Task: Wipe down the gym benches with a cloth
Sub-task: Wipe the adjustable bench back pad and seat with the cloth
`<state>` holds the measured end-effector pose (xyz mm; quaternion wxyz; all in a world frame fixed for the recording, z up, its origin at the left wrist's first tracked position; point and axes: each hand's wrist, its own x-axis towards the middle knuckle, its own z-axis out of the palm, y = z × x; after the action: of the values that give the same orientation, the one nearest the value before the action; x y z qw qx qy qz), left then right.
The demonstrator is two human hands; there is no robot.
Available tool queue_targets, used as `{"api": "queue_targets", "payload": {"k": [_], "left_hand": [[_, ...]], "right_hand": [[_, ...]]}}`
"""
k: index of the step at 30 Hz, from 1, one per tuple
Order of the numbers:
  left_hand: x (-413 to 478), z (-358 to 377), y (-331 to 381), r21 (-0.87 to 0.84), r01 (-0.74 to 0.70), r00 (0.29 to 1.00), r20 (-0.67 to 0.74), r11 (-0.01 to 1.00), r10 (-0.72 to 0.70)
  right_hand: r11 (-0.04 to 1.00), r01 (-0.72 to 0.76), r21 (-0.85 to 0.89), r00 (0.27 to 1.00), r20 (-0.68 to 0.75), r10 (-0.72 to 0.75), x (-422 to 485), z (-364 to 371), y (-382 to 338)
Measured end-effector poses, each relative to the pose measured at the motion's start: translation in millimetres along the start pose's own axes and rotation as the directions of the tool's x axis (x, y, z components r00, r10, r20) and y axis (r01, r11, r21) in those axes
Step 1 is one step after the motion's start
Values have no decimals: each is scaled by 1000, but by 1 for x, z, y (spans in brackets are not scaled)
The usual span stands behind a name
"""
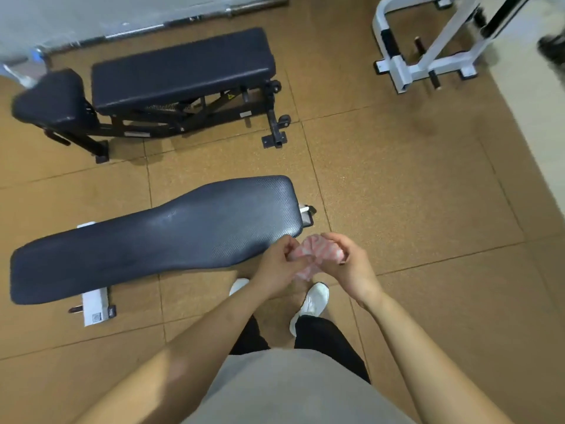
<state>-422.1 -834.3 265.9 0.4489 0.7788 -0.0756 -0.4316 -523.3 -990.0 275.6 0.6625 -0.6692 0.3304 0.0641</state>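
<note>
A flat bench with a dark navy pad (159, 237) on a white frame lies just ahead of me, running left to right. Behind it stands an adjustable bench (183, 68) with a black frame and a separate seat pad at its left. A crumpled pink-and-white cloth (315, 255) is bunched between both my hands, above the floor just off the near bench's right end. My left hand (281, 267) pinches its left side, while my right hand (345, 258) cups over its right side. Much of the cloth is hidden by my fingers.
The floor is brown cork-like tile (412, 194). A white steel machine frame (428, 50) stands at the back right. A barbell (183, 21) lies along the far wall. My white shoes (312, 304) are below my hands.
</note>
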Motion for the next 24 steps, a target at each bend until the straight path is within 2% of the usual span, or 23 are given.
{"api": "queue_targets", "payload": {"k": [2,5,9,12,15,18,21,24], "left_hand": [[5,24,26,-22,4,1000,-3,1000,-4],[17,47,62,-34,23,999,28,999,-22],[45,60,106,-27,-19,999,27,999,20],[71,65,130,-117,-39,998,50,992,45],[105,71,150,-168,-99,993,46,981,108],[149,75,173,-264,-98,994,14,959,106],[196,67,198,-293,-83,996,-61,952,68],[234,50,224,-244,-71,994,-100,967,48]], "right_hand": [[999,14,-36,998,-64,-16,3,-30,-4],[1000,9,14,988,-157,-6,9,-68,-16],[995,15,94,982,-186,2,29,-108,-29],[997,7,75,988,-154,5,56,-137,-39],[1000,-6,-16,995,-102,4,93,-166,-59],[998,-33,-51,998,-62,29,140,-190,-86],[994,-70,-84,998,-12,69,186,-208,-121],[988,-86,-127,994,59,94,227,-219,-160]]}}
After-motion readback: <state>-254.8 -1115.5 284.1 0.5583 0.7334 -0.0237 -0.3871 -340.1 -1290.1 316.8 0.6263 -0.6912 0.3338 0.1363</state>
